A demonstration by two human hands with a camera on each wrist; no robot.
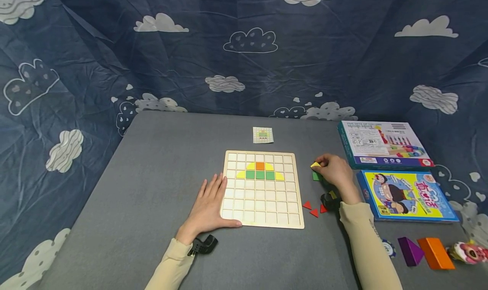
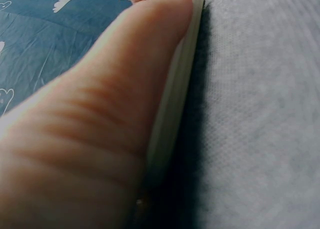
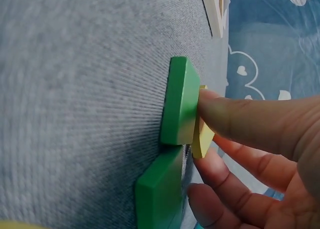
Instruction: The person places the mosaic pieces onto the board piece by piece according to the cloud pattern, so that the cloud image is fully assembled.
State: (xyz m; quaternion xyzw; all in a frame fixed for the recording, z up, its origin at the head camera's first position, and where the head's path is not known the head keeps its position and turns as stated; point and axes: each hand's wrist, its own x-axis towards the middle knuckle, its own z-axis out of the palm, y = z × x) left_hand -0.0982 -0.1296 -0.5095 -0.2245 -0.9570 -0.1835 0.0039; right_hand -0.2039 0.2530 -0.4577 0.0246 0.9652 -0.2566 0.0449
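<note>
Right hand (image 1: 335, 173) pinches a yellow tile (image 1: 315, 165) above green tiles (image 3: 177, 101) right of the wooden grid board (image 1: 263, 213); left hand (image 1: 209, 205) lies flat, fingers straight, against the board's left edge.

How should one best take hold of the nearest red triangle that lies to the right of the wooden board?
Pinch the red triangle by two of its thin side edges, coming from straight above. It lies flat on the grey table, so only the edges offer grip, and two other red pieces lie close by.
</note>
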